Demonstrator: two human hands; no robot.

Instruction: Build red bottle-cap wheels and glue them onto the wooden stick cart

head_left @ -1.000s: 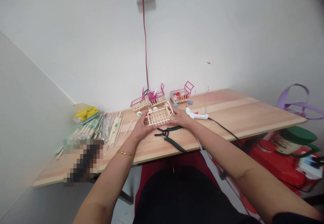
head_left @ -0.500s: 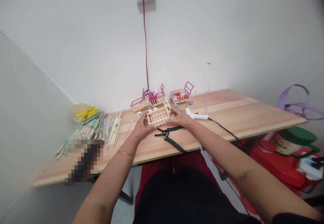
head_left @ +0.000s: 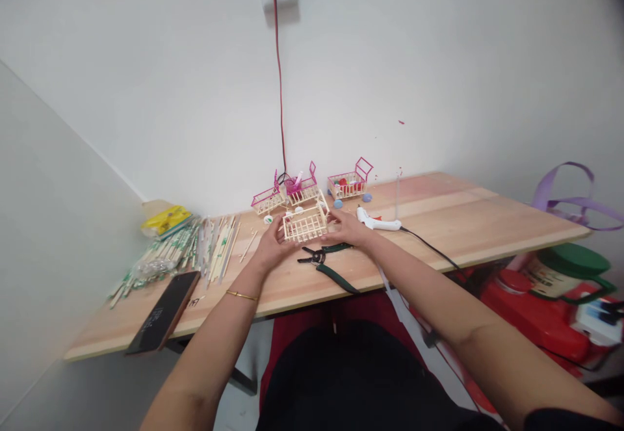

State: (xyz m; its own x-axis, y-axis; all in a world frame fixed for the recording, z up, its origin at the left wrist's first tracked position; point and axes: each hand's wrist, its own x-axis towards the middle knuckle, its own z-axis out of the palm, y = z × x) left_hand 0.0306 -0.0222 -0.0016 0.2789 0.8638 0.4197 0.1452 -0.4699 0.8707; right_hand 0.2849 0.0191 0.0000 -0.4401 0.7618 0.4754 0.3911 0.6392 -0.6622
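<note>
Between my two hands is a miniature cart [head_left: 306,223] built from pale wooden sticks, its slatted side facing me. My left hand [head_left: 275,244] grips its left end, fingers closed on the frame. At the right end, my right hand [head_left: 347,228] holds it with thumb and fingers. Just below lie wire strippers [head_left: 319,257] with dark green handles, their jaws to the left. Behind the cart stand a pink-rimmed cart [head_left: 268,201] and a second one [head_left: 303,190] with a pink handle. A white glue gun [head_left: 377,220] rests right of my right hand.
Another pink-rimmed cart [head_left: 347,185] with blue wheels stands near the wall. Wrapped chopsticks [head_left: 168,249], a yellow packet [head_left: 166,220] and a phone [head_left: 164,311] lie on the left of the wooden table [head_left: 487,216]. The glue gun's black cord [head_left: 433,252] runs off the front edge.
The cart in my hands has tipped slightly, its slatted side turning a little more upright. My hands have hardly moved, and the other things stay put.
</note>
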